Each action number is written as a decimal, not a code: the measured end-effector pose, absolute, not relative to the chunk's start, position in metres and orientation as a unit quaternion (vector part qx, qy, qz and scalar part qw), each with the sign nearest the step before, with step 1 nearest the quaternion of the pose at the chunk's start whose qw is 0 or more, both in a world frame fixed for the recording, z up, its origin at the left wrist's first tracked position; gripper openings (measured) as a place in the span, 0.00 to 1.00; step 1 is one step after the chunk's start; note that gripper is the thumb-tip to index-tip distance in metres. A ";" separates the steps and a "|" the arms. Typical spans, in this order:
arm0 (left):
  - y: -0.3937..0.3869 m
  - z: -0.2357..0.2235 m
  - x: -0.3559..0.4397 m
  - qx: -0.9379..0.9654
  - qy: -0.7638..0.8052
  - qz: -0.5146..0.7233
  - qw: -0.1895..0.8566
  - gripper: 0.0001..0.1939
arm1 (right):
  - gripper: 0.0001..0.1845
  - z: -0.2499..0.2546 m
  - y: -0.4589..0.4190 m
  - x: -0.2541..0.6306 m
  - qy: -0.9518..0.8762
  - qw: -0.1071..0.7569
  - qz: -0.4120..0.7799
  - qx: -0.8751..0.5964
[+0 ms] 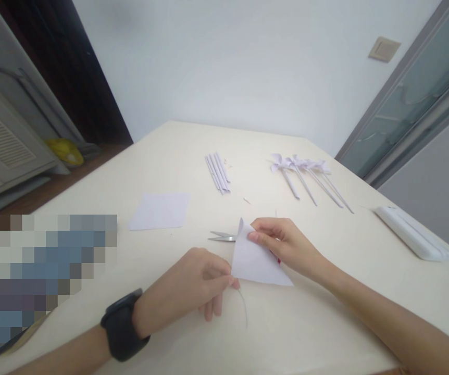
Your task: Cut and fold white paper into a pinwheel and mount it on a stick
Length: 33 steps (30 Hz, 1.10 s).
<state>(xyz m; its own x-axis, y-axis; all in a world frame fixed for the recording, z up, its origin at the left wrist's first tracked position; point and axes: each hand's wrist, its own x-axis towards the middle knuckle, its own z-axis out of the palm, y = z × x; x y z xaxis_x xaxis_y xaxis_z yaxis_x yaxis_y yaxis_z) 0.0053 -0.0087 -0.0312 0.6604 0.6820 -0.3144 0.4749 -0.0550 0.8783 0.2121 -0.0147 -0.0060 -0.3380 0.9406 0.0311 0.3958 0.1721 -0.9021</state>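
Observation:
A folded white paper triangle (pixel 256 261) is held just above the cream table (pixel 326 312) between both hands. My left hand (pixel 193 284), with a black watch on its wrist, pinches the paper's lower left corner. My right hand (pixel 285 244) pinches the upper corner with fingers closed on it. Scissors (pixel 221 237) lie on the table right behind the paper, their blades pointing left; the handles are hidden by my right hand.
A flat white paper square (pixel 160 211) lies to the left. Several rolled paper sticks (pixel 217 173) lie at the back centre, and finished paper pinwheels on sticks (pixel 306 174) at the back right. A white long box (pixel 412 232) sits near the right edge.

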 end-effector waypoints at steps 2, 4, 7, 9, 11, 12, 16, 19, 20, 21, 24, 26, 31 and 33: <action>-0.009 -0.032 0.006 0.720 0.402 0.090 0.559 0.14 | 0.10 -0.005 -0.014 0.211 -0.692 0.320 0.439 -0.475; -0.010 -0.034 0.006 0.714 0.401 0.084 0.568 0.14 | 0.06 -0.004 -0.014 0.210 -0.688 0.325 0.450 -0.467; -0.012 -0.036 0.007 0.708 0.402 0.076 0.576 0.14 | 0.06 -0.005 -0.014 0.209 -0.677 0.329 0.467 -0.465; -0.012 -0.036 0.007 0.706 0.404 0.076 0.577 0.14 | 0.08 -0.006 -0.014 0.208 -0.665 0.330 0.475 -0.473; -0.011 -0.036 0.007 0.702 0.402 0.077 0.582 0.14 | 0.12 -0.007 -0.015 0.209 -0.659 0.339 0.470 -0.479; -0.011 -0.036 0.007 0.701 0.400 0.078 0.585 0.15 | 0.13 -0.007 -0.015 0.209 -0.660 0.346 0.463 -0.480; -0.012 -0.035 0.007 0.697 0.401 0.076 0.589 0.14 | 0.14 -0.007 -0.017 0.210 -0.677 0.349 0.441 -0.475; -0.014 -0.032 0.009 0.700 0.407 0.070 0.583 0.15 | 0.09 -0.007 -0.016 0.209 -0.692 0.334 0.440 -0.465; -0.015 -0.031 0.009 0.701 0.408 0.067 0.581 0.15 | 0.07 -0.008 -0.016 0.209 -0.694 0.331 0.440 -0.464; -0.016 -0.030 0.010 0.703 0.409 0.063 0.578 0.15 | 0.06 -0.008 -0.016 0.208 -0.695 0.329 0.440 -0.464; -0.016 -0.028 0.010 0.714 0.405 0.057 0.568 0.15 | 0.07 -0.010 -0.015 0.206 -0.694 0.322 0.438 -0.471; -0.016 -0.030 0.009 0.721 0.403 0.060 0.561 0.14 | 0.10 -0.010 -0.015 0.205 -0.693 0.316 0.445 -0.471; -0.016 -0.035 0.007 0.721 0.390 0.054 0.570 0.13 | 0.14 -0.012 -0.017 0.203 -0.684 0.325 0.456 -0.467; -0.016 -0.035 0.006 0.723 0.389 0.052 0.568 0.13 | 0.14 -0.013 -0.018 0.203 -0.681 0.331 0.455 -0.469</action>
